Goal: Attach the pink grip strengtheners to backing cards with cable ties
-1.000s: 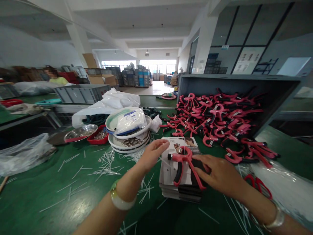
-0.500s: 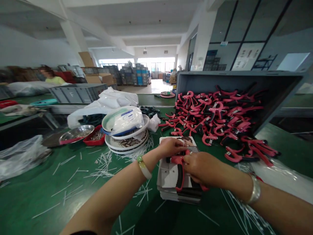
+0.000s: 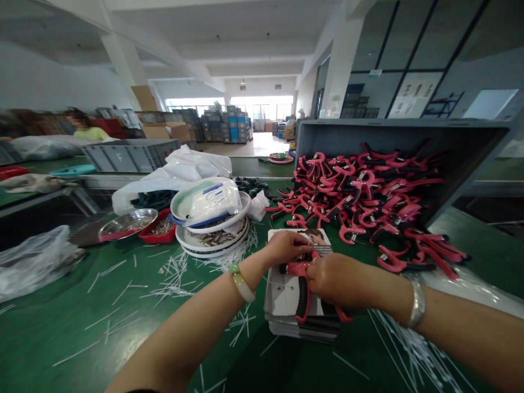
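A stack of printed cards (image 3: 282, 297) lies on the green table, with a red and black clamp tool (image 3: 303, 297) on its top card. My left hand (image 3: 287, 246) is at the upper part of the card, its fingers pinched by the head of the tool; what they hold is too small to make out. Against the tool's right side, my right hand (image 3: 338, 278) is closed with its fingertips on the red body. Many similar red and black tools (image 3: 364, 191) spill from a tipped grey crate (image 3: 462, 174) behind.
White ties (image 3: 176, 281) are scattered on the table (image 3: 135, 355). Stacked white bowls (image 3: 213, 245) with small metal parts stand left of the cards, beside a red tray (image 3: 159, 232) and a metal dish (image 3: 129, 222). A person (image 3: 88, 128) is at the far left.
The right wrist has shifted slightly up and to the left. Both hands keep nearly the same places at the tool, which has barely moved.
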`<state>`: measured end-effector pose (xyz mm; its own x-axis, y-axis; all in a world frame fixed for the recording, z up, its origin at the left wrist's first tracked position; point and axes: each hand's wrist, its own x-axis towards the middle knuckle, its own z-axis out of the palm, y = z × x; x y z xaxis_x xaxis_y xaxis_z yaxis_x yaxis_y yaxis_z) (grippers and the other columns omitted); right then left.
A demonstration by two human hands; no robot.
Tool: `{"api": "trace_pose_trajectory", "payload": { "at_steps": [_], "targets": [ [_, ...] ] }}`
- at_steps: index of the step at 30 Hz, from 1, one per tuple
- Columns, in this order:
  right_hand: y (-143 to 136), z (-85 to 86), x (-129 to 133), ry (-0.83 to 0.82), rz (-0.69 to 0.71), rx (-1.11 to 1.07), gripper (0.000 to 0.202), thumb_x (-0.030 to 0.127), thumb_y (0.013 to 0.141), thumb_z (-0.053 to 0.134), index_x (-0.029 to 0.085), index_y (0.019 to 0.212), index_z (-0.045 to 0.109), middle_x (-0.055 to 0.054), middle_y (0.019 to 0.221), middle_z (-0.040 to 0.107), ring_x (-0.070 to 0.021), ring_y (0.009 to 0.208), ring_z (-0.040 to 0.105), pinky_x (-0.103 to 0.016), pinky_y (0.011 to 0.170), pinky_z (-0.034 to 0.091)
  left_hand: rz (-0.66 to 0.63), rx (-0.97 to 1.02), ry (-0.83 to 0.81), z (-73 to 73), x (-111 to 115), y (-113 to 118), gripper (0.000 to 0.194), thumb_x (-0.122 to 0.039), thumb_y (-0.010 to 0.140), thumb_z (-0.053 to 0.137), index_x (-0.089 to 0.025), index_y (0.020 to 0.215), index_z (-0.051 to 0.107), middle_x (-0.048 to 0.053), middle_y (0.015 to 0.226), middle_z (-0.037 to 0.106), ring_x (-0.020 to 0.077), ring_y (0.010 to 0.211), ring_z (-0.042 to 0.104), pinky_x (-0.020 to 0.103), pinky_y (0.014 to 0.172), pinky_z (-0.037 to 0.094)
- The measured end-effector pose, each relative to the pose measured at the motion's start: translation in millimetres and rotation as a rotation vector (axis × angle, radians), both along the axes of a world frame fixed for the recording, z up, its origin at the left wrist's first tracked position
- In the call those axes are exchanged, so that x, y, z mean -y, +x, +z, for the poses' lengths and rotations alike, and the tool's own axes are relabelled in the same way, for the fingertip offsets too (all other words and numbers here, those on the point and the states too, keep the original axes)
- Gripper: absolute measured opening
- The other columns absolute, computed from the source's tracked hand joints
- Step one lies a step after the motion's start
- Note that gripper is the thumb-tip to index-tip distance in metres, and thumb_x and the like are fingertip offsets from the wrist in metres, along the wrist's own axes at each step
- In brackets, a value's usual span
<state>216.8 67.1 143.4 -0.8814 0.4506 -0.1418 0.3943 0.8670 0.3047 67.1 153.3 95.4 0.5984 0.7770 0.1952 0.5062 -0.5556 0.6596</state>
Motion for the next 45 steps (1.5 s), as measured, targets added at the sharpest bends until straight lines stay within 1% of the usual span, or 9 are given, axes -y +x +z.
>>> {"api": "trace_pose_trajectory", "payload": {
  "at_steps": [4, 8, 11, 15, 18, 20, 23, 31, 45],
  "targets": [
    [0, -9.6, -7, 0.049, 0.130, -0.018, 0.016, 0.005, 0.077, 0.053, 0.013, 0.077, 0.066, -0.008, 0.074, 0.068, -0.0178, 0.059, 0.061, -0.027, 0.050, 0.035, -0.004, -0.025, -0.010, 2.3, 1, 0, 0.025, -0.040, 0.081, 0.058, -0.023, 0.089, 0.074, -0.002, 0.081, 0.073, 0.0126, 0.072, 0.062, 0.019, 0.063, 0.043],
    [10, -9.6, -12, -0.071, 0.074, -0.176, 0.009, 0.011, 0.074, 0.056, 0.014, 0.073, 0.065, -0.006, 0.071, 0.066, -0.0153, 0.056, 0.058, -0.026, 0.051, 0.036, 0.001, 0.036, 0.061, 1.7, 3, 0, 0.021, -0.038, 0.080, 0.061, -0.023, 0.087, 0.074, -0.001, 0.085, 0.073, 0.0126, 0.076, 0.063, 0.020, 0.069, 0.046],
    [19, -14.3, -9, -0.214, -0.126, -0.537, 0.012, 0.015, 0.078, 0.052, 0.017, 0.078, 0.064, -0.004, 0.073, 0.066, -0.0154, 0.066, 0.059, -0.026, 0.061, 0.042, -0.051, 0.072, 0.185, 3.7, 8, -1, 0.014, -0.031, 0.079, 0.063, -0.023, 0.086, 0.073, 0.000, 0.092, 0.073, 0.0134, 0.083, 0.064, 0.023, 0.077, 0.045],
    [23, -36.2, 0, -0.283, -0.495, -1.119, 0.019, 0.029, 0.085, 0.049, 0.019, 0.077, 0.062, -0.005, 0.085, 0.064, -0.0179, 0.086, 0.060, -0.031, 0.081, 0.044, -0.059, -0.010, 0.297, 9.0, 16, -2, 0.012, -0.025, 0.080, 0.063, -0.027, 0.086, 0.073, -0.002, 0.094, 0.073, 0.0157, 0.091, 0.063, 0.035, 0.095, 0.037],
    [20, -51.2, 3, -0.364, -0.642, -1.319, 0.022, 0.038, 0.083, 0.053, 0.020, 0.074, 0.062, -0.006, 0.091, 0.061, -0.0203, 0.096, 0.057, -0.035, 0.091, 0.041, -0.036, -0.048, 0.315, 11.1, 21, -2, 0.014, -0.024, 0.080, 0.062, -0.030, 0.087, 0.072, -0.003, 0.092, 0.074, 0.0161, 0.090, 0.064, 0.041, 0.100, 0.031],
    [18, -54.8, 3, -0.394, -0.683, -1.360, 0.023, 0.040, 0.081, 0.054, 0.020, 0.074, 0.063, -0.006, 0.092, 0.060, -0.0212, 0.098, 0.056, -0.037, 0.094, 0.039, -0.033, -0.083, 0.343, 11.6, 24, -2, 0.016, -0.024, 0.081, 0.060, -0.031, 0.090, 0.072, -0.002, 0.092, 0.074, 0.0167, 0.090, 0.064, 0.042, 0.100, 0.031],
    [17, -52.6, 3, -0.396, -0.699, -1.337, 0.023, 0.041, 0.079, 0.057, 0.020, 0.073, 0.064, -0.006, 0.092, 0.059, -0.0224, 0.098, 0.056, -0.039, 0.094, 0.039, -0.014, -0.135, 0.395, 11.8, 29, -1, 0.020, -0.024, 0.081, 0.058, -0.030, 0.094, 0.071, -0.001, 0.094, 0.073, 0.0182, 0.091, 0.063, 0.043, 0.098, 0.033],
    [17, -52.0, 5, -0.369, -0.677, -1.305, 0.023, 0.040, 0.081, 0.055, 0.020, 0.074, 0.066, -0.007, 0.093, 0.059, -0.0236, 0.102, 0.054, -0.039, 0.094, 0.039, 0.048, -0.129, 0.390, 8.9, 32, 3, 0.019, -0.022, 0.080, 0.058, -0.029, 0.091, 0.072, 0.001, 0.092, 0.074, 0.0181, 0.086, 0.065, 0.036, 0.089, 0.040],
    [18, -50.8, 3, -0.443, -0.675, -1.314, 0.025, 0.042, 0.080, 0.055, 0.019, 0.071, 0.064, -0.007, 0.089, 0.061, -0.0235, 0.098, 0.056, -0.039, 0.092, 0.040, 0.053, -0.072, 0.353, 7.9, 35, 2, 0.019, -0.020, 0.080, 0.058, -0.029, 0.090, 0.072, -0.001, 0.094, 0.074, 0.0174, 0.089, 0.064, 0.042, 0.098, 0.034]
  ]
}}
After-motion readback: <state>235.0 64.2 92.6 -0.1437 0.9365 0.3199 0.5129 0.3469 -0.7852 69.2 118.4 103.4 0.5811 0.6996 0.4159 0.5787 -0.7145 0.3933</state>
